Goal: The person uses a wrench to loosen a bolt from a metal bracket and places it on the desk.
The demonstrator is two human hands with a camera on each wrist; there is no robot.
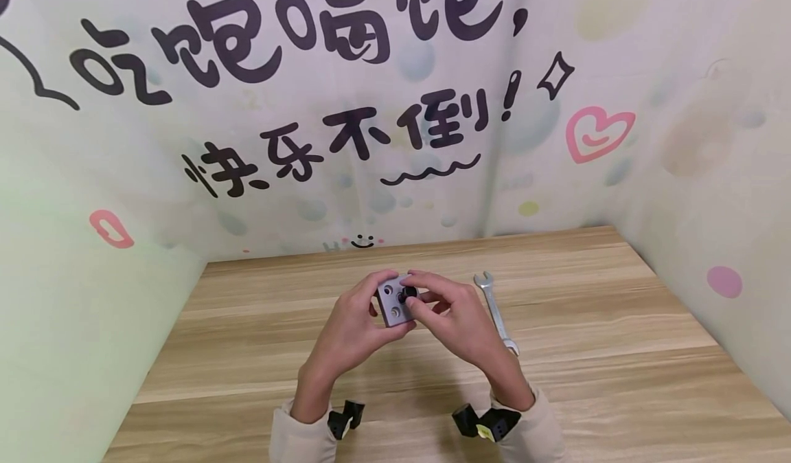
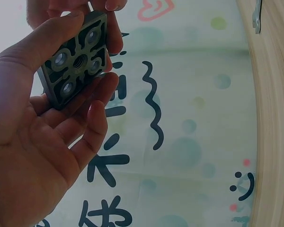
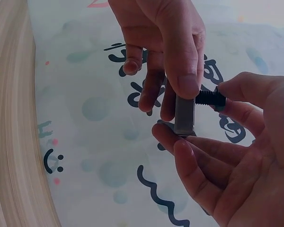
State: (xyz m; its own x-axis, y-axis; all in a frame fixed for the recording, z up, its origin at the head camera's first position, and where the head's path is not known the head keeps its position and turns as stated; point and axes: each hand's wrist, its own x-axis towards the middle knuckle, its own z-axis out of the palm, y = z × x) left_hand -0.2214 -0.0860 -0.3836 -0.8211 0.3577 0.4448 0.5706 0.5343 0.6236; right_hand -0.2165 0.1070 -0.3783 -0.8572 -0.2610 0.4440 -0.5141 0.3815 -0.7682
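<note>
A square grey plate (image 1: 386,302) with several holes is held up over the table by my left hand (image 1: 353,320), thumb on one edge and fingers on the opposite one. Its ribbed back (image 2: 70,71) shows in the left wrist view, with a threaded hole in the middle. My right hand (image 1: 462,320) pinches the head of a black bolt (image 3: 210,98) between thumb and forefinger. The bolt stands square to the plate's face at the middle, much of its thread showing outside. Other right fingers are close under the plate's lower edge in the right wrist view.
An open-ended wrench (image 1: 496,312) lies on the wooden table (image 1: 587,312) just right of the right hand. A printed white wall (image 1: 432,209) rises at the table's back edge, with side walls left and right. Each wrist bears a small black camera (image 1: 347,418).
</note>
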